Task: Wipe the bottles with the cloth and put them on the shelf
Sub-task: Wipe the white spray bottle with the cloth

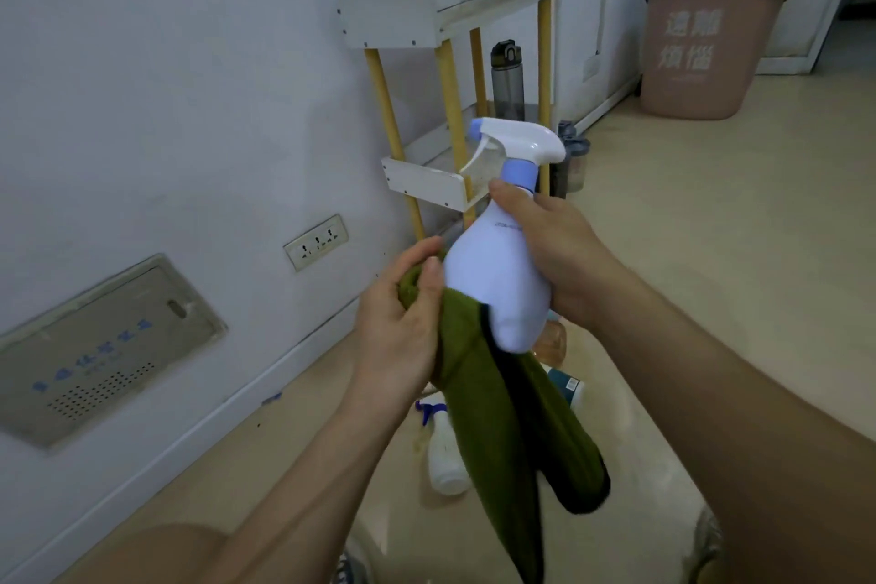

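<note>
- Head view: the right hand (554,251) is wrapped around the neck and shoulder of a white spray bottle (497,280), thumb across the front, holding it in the air, tilted with its trigger head up and away from the person.
- The left hand (403,318) is clenched on a bunched part of a green cloth (493,417) and presses it against the bottle's left side; the rest of the cloth hangs down below the bottle's base.
- Beyond the hands a white shelf (426,185) with yellow posts stands against the wall; a dark grey drinking bottle (507,81) stands upright on its lower tier.
- A second grey bottle (573,161) sits just beside the shelf's right post, partly hidden by the spray head.
- On the floor (711,228) below the cloth lies another white spray bottle (443,450) on its side, with more containers near it, partly covered.
- A pink bin (706,38) stands far right.
- A wall socket (316,242) and a grey panel (104,351) are on the wall at left.
</note>
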A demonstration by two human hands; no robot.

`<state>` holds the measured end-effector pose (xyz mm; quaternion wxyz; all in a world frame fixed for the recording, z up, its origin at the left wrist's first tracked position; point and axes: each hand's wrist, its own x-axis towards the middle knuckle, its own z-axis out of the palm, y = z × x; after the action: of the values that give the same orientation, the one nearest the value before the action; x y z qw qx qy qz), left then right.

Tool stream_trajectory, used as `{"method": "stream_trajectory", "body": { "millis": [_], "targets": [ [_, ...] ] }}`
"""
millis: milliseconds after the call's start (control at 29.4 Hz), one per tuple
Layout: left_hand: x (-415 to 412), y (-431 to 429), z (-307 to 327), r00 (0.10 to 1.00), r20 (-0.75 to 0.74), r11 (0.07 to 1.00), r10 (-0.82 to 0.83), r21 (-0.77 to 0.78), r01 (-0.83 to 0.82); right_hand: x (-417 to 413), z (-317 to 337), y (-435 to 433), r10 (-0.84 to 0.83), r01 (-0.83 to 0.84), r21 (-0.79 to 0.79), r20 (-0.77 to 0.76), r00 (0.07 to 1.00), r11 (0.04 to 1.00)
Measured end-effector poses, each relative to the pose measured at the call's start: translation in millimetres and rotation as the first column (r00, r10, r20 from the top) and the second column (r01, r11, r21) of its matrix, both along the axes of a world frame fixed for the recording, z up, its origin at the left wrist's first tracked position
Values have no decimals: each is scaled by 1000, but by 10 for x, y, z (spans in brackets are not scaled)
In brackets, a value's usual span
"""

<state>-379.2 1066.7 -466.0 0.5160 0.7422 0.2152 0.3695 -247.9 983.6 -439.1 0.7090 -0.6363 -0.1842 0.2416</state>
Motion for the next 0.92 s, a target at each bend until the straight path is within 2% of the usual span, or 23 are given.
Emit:
{"method": "stream_trajectory", "body": {
  "millis": [68,136,204,272,306,374,442,477,511,579,613,647,681,749,817,919],
  "targets": [
    [-21,4,19,999,0,987,43,154,-42,24,-35,26,-115,115,10,-19,993,993],
    [-51,-59,30,997,-48,950,-64,303,75,61,-64,28,-198,203,81,-73,978,976],
    [-55,-132,-36,964,-215,826,-155,508,246,98,-118,42,-220,248,127,-204,954,960],
    [-31,-106,-170,920,-383,661,-80,671,336,90,-188,77,-157,237,166,-390,907,957],
    [-15,-71,-211,903,-430,626,-11,701,341,67,-226,93,-117,226,192,-457,882,955],
    [22,-26,-238,904,-414,556,103,778,293,7,-297,152,-41,183,227,-518,855,956],
    [58,-22,-175,939,-313,473,140,854,214,-64,-370,199,24,125,257,-511,860,958],
    [89,16,-140,953,-280,508,112,841,188,-127,-377,233,44,96,258,-487,872,961],
    [111,72,-100,958,-278,613,76,770,175,-181,-376,283,33,77,236,-431,902,969],
    [132,197,-66,944,-328,886,-35,427,181,-279,-400,385,-67,96,119,-224,972,988],
    [134,247,-70,940,-332,955,-81,245,169,-333,-407,405,-82,94,88,-128,988,992],
    [133,268,-91,936,-338,976,-98,153,157,-366,-428,405,-72,79,88,-72,995,993],
    [119,247,-113,933,-350,976,-86,158,150,-391,-424,385,-66,70,101,-41,997,992],
    [64,170,-161,938,-344,955,-35,265,133,-371,-452,325,-82,84,121,-20,996,989],
    [-13,128,-150,950,-311,922,-22,360,140,-345,-403,315,-113,121,124,-68,991,985],
    [-148,100,-51,936,-344,835,-71,493,244,-327,-293,306,-156,181,149,-165,974,972]
  ]
}}
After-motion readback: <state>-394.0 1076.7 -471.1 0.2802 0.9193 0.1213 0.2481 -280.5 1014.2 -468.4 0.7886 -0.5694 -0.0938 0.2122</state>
